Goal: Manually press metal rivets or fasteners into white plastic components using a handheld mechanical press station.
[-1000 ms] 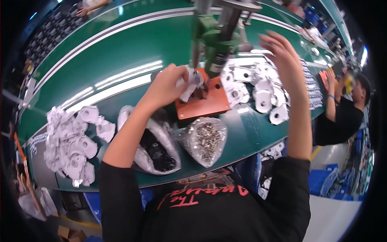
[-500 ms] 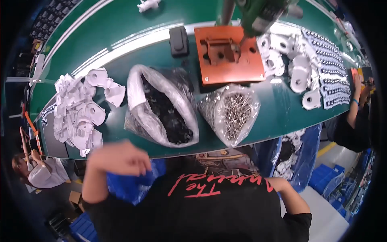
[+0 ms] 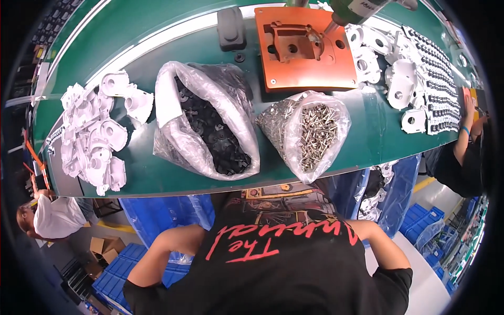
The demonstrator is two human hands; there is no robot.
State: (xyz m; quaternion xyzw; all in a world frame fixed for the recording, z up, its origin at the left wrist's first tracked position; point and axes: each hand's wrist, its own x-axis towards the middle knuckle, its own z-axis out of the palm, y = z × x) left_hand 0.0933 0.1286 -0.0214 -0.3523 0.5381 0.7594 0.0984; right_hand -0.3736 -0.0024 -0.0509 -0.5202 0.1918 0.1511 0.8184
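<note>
Both my forearms bend in toward my waist, and neither hand shows; my black shirt hides them below the table edge. On the green table in front of me stands a clear plastic bag of black plastic parts [image 3: 215, 134], its mouth folded open. To its right sits a smaller clear bag of metal screws [image 3: 318, 134]. Behind the screws lies an orange fixture block [image 3: 310, 68] with a shaped recess. A green power screwdriver [image 3: 354, 10] hangs over that block, its tip near the recess.
White plastic housings [image 3: 97, 136] are heaped at the left. More white housings [image 3: 401, 84] lie at the right, beside rows of small black parts [image 3: 438, 79]. A black box [image 3: 231, 29] stands behind the bags. Blue bins [image 3: 123, 273] are on the floor. Other people sit at both sides.
My left hand has dropped from above the table's front edge to my waist, out of sight. The view has shifted slightly. My right arm stays at my side.
</note>
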